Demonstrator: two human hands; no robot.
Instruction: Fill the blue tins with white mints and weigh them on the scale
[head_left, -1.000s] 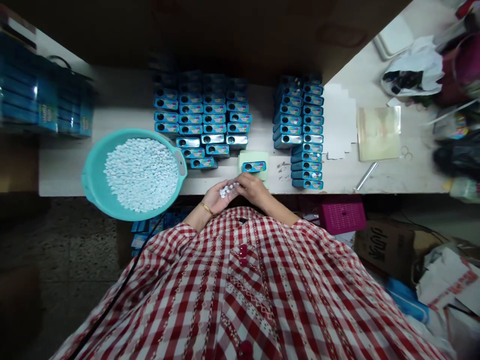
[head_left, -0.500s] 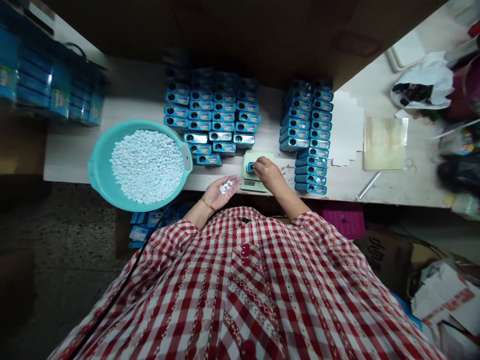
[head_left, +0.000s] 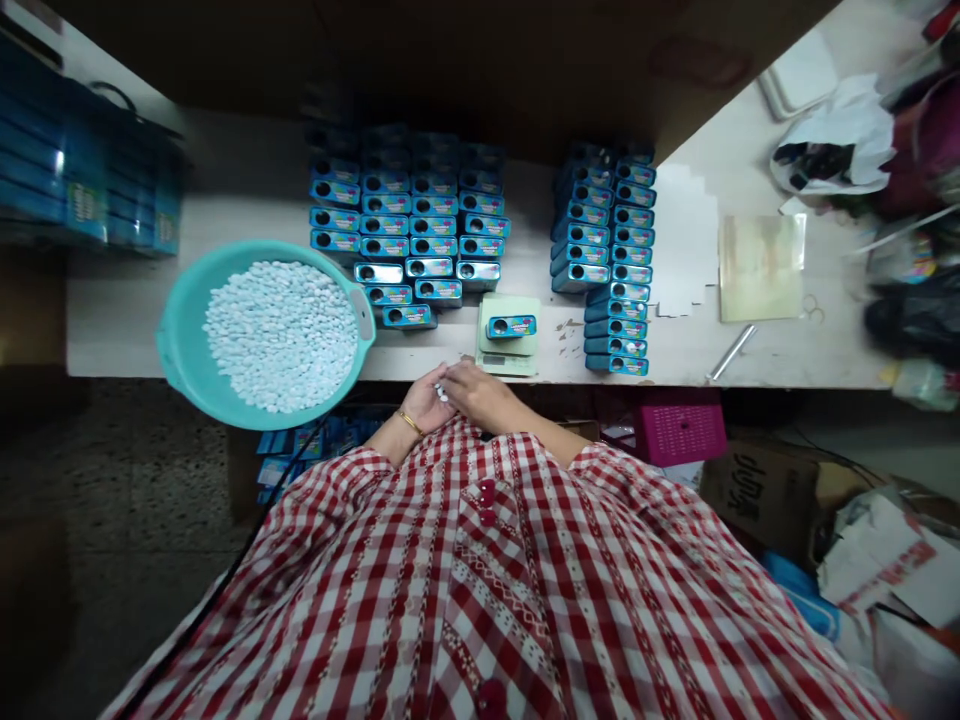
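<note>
The table (head_left: 675, 360) carries everything; entries run largest to smallest. At 10 o'clock from your hands sits the teal basin (head_left: 176, 350), heaped with white tablets (head_left: 281, 335), overhanging the near table edge. At 12 o'clock stand the stacked blue boxes (head_left: 409, 235); a second stack (head_left: 607, 260) rises at 1 o'clock. Directly ahead, near the table edge, the small green scale (head_left: 510, 340) bears one blue box (head_left: 511, 326), its round opening facing up.

Change noted: half a second ago your right hand (head_left: 480, 392) was out on the box on the scale; it has now come back to the near edge and meets your left hand (head_left: 424, 400). That box stands alone and untouched on the scale.

Left grip: cupped, palm up, closed loosely on a small clutch of tablets (head_left: 441, 392). Right grip: fingertips pinched into that palm, on the tablets as far as can be seen.

Judgement: the cycle has returned from dropping into the box to picking more from the palm; the box is probably not yet at weight.
</note>
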